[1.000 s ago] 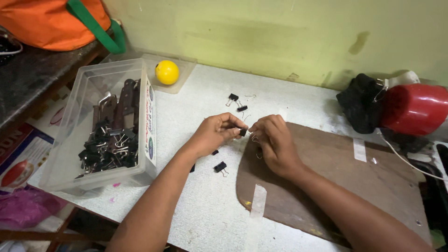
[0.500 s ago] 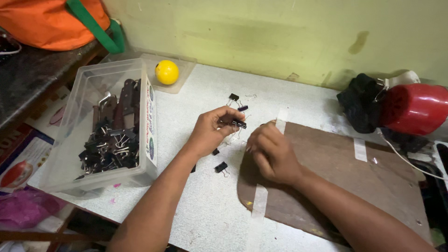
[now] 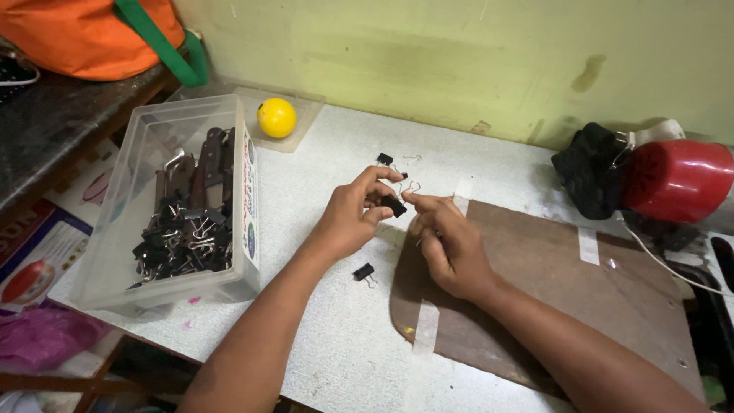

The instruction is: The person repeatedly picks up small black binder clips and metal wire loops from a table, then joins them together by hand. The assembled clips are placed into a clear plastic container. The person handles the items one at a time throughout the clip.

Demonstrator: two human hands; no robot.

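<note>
A pale green wall (image 3: 459,69) backs a white speckled bench (image 3: 321,229), with a brown board (image 3: 566,291) taped down on its right part. Over the board's far left corner, the left hand (image 3: 353,218) pinches a black clip (image 3: 394,205) between thumb and fingers. The right hand (image 3: 449,245) meets it there, its fingertips closed on the clip's wire handle. Another clip (image 3: 364,271) lies on the bench just near of the hands, and one more (image 3: 384,159) lies farther off. At the left stands a clear box (image 3: 180,199) holding a heap of clips, with a yellow ball (image 3: 277,118) beyond it. A red cylinder (image 3: 677,180) lies at far right.
</note>
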